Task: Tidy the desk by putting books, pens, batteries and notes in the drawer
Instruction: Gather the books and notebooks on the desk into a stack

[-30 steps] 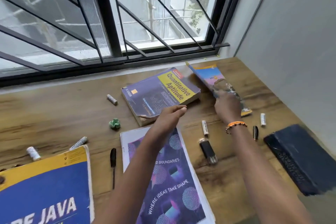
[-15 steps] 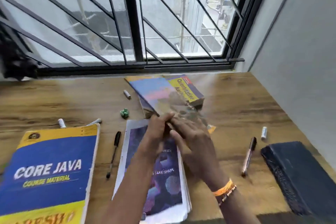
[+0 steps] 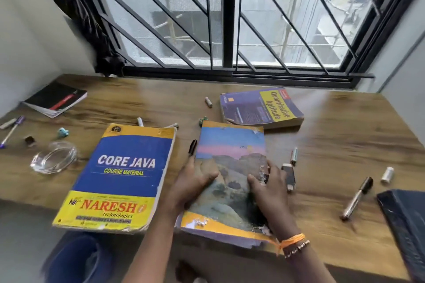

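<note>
A worn book with a landscape cover (image 3: 231, 156) lies at the desk's front edge, on a stack whose lower items are hidden. My left hand (image 3: 195, 182) grips its left side and my right hand (image 3: 270, 193) presses on its right side. A Core Java book (image 3: 124, 174) lies to the left, and a Quantitative Aptitude book (image 3: 259, 108) lies behind. A black pen (image 3: 192, 147) pokes out beside my left hand. A marker (image 3: 357, 197) and a white battery (image 3: 387, 174) lie to the right. No drawer is in view.
A dark blue book (image 3: 407, 227) sits at the right edge and a black book (image 3: 55, 99) at the far left. A glass ashtray (image 3: 54, 159), a purple pen (image 3: 11, 131), crumpled notes (image 3: 63, 132), more batteries (image 3: 208, 101) and a small black stick (image 3: 289, 176) are scattered about.
The landscape book came from the back right to the front middle and now lies flat on the purple-cover stack. Both hands have settled on it. The view has swung left.
</note>
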